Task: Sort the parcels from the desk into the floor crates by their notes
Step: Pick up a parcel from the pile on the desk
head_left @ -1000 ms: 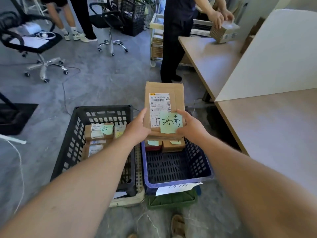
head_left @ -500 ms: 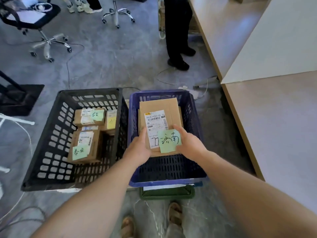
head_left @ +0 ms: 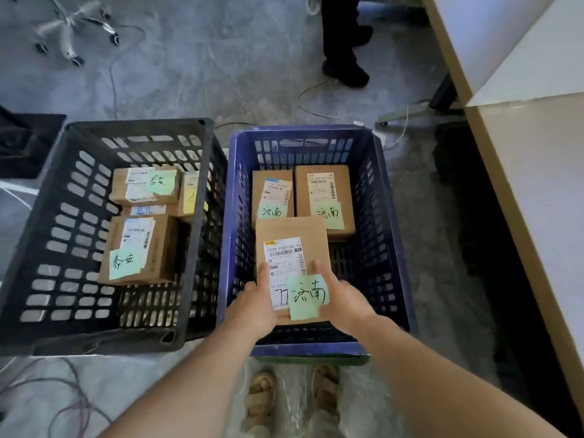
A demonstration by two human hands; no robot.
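Two hands pinch the parcel (head_left: 290, 235) at its near end: left hand (head_left: 252, 306), right hand (head_left: 343, 303), thumbs on top. Its long axis points away, inside the blue crate (head_left: 309, 349), near half; probably not yet resting.

Head-worn view, steeply downward, close over floor crates (head_left: 221, 235)

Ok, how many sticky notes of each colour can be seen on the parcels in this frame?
Green notes: 5 (2 in the black crate, 2 in the blue crate, 1 on the held parcel)
Yellow notes: 1 (in the black crate)
Total: 6
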